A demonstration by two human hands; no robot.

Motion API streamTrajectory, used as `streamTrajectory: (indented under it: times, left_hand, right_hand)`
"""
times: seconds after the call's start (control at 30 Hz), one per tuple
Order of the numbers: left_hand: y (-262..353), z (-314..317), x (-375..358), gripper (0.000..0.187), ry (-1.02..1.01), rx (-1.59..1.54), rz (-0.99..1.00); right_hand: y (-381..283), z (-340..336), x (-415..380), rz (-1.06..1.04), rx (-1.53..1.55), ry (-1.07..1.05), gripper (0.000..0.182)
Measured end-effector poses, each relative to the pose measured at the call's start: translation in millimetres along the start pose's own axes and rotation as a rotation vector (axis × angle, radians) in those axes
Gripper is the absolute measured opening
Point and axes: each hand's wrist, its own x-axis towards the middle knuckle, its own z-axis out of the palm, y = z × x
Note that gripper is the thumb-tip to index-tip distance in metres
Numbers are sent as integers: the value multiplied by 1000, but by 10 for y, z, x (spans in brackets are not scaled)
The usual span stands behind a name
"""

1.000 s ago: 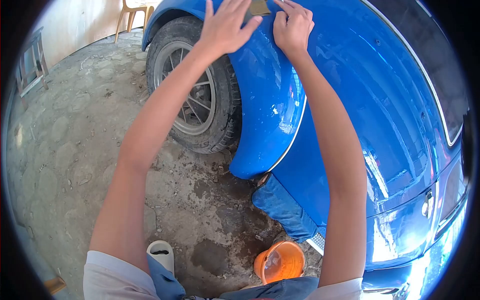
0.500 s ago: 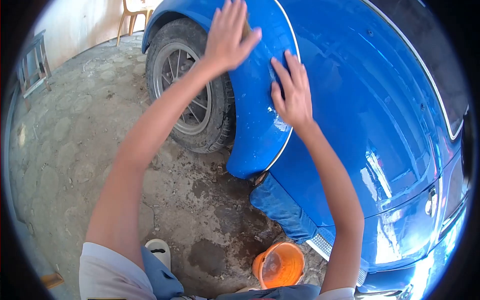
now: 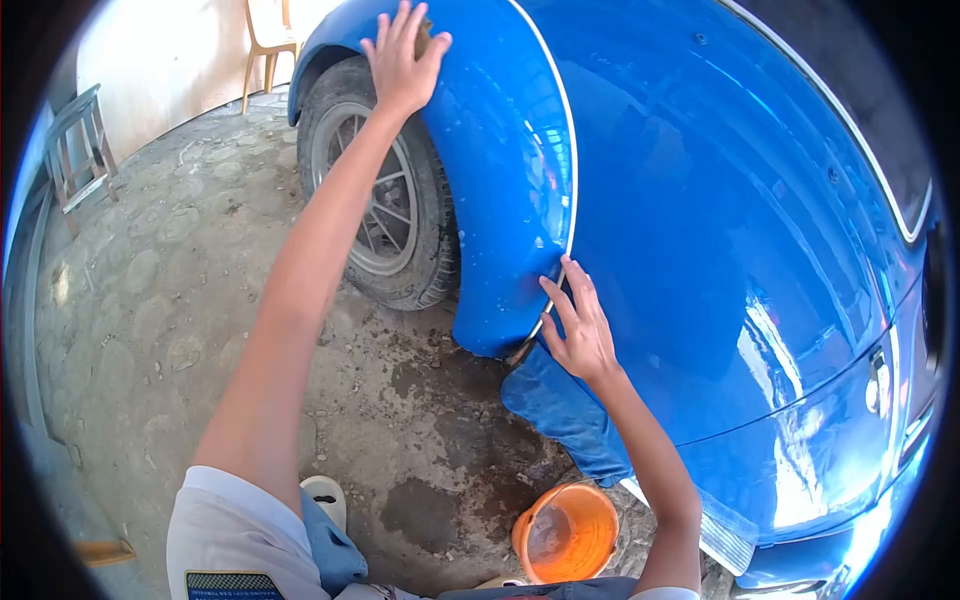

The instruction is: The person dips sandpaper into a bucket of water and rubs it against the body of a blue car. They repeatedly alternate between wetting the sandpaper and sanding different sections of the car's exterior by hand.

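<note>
A blue car's fender curves over a dusty wheel. High on the fender, above the wheel, my left hand presses a brownish pad, partly hidden beneath the palm and fingers. Lower down, my right hand is at the pale trim line between fender and body, fingers apart, with nothing seen in it. Small water drops dot the fender's paint.
An orange bucket stands on the wet ground near my feet. Blue cloth hangs by the fender's lower end. A wooden chair and a wooden frame are at the upper left.
My left hand has slid to the left along the fender with the pad. My right hand has moved down from the fender's middle to its lower trim edge.
</note>
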Motion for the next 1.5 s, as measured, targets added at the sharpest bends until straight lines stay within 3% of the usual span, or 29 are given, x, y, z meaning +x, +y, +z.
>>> streamTrajectory:
  times: [0.07, 0.1, 0.17, 0.23, 0.3, 0.43, 0.47, 0.53, 0.57, 0.6, 0.63, 0.67, 0.77, 0.8, 0.87, 1.03, 1.1, 1.13, 1.2, 1.27, 1.33, 1.37, 1.4, 1.47, 1.5]
  left_hand:
    - [42, 278, 71, 72, 221, 7, -196]
    - [194, 257, 59, 72, 222, 2, -193]
    - [740, 40, -91, 77, 35, 101, 76]
    - [1311, -216, -338, 79, -350, 73, 363]
    - [1487, -51, -1052, 76, -336, 2, 612]
    - [1095, -212, -2180, 70, -620, -36, 897]
    - [909, -149, -2193, 70, -616, -45, 913]
    - [565, 63, -1993, 66, -769, -216, 1187]
    - [528, 62, -1729, 61, -673, -192, 1249]
    - [460, -21, -1443, 59, -467, -172, 1242]
    - [426, -139, -1097, 57, -531, -74, 1136]
    - [397, -189, -829, 58, -409, -6, 1016]
    - [177, -1, -176, 54, 31, -165, 512]
    - [159, 30, -219, 54, 17, -170, 518]
    - [131, 87, -339, 62, -46, 52, 265]
    - [404, 67, -537, 59, -61, 45, 197]
    - [637, 56, -776, 61, -24, -36, 191]
    - [888, -116, -982, 52, 74, 279, 376]
    - [779, -21, -1516, 51, -190, -143, 550]
    - [871, -209, -2170, 53, -571, -171, 791]
    - [822, -389, -2773, 68, -1016, -290, 918]
    - [703, -379, -3151, 67, -1111, -514, 797]
    - [590, -509, -3361, 67, -1299, -551, 717]
    - [199, -668, -3771, 59, -1512, -553, 783]
    - [99, -739, -3798, 58, -1682, -496, 773]
  right_hand:
    - [-13, -110, 33, -3, 34, 39, 52]
    - [-19, -146, 35, 0, 30, 42, 52]
    - [-7, -207, 35, -18, 59, 54, 49]
    - [-7, -278, 27, -37, 30, 44, 48]
    - [-16, -274, -17, -48, 21, 24, 46]
    - [14, -350, -175, -82, 2, -3, 43]
    - [27, -376, -239, -83, -16, -14, 43]
    - [47, -434, -351, -72, -27, -32, 42]
    - [78, -451, -400, -60, -21, -37, 42]
    - [126, -463, -451, -69, -12, -29, 41]
    - [153, -461, -515, -71, 0, -19, 41]
    - [176, -462, -548, -70, -20, -29, 39]
    - [182, -433, -546, -74, -39, -12, 38]
    - [163, -420, -517, -74, -44, 6, 37]
    - [123, -372, -484, -72, -61, 8, 38]
    - [62, -136, -331, -67, -22, 46, 39]
    - [-3, 78, -314, -76, 145, 69, 41]
    - [-28, 162, -306, -120, 174, 45, 41]
    - [-86, 383, -307, -159, 190, -35, 42]
    - [-210, 571, -367, -175, 216, -60, 42]
    - [-375, 795, -475, -76, 408, -214, 38]
    - [-441, 994, -549, -136, 464, -218, 40]
    - [-510, 1228, -676, -107, 491, -408, 41]
    - [-773, 1404, -818, 29, 531, -723, 44]
    - [-837, 1628, -925, 30, 527, -720, 44]
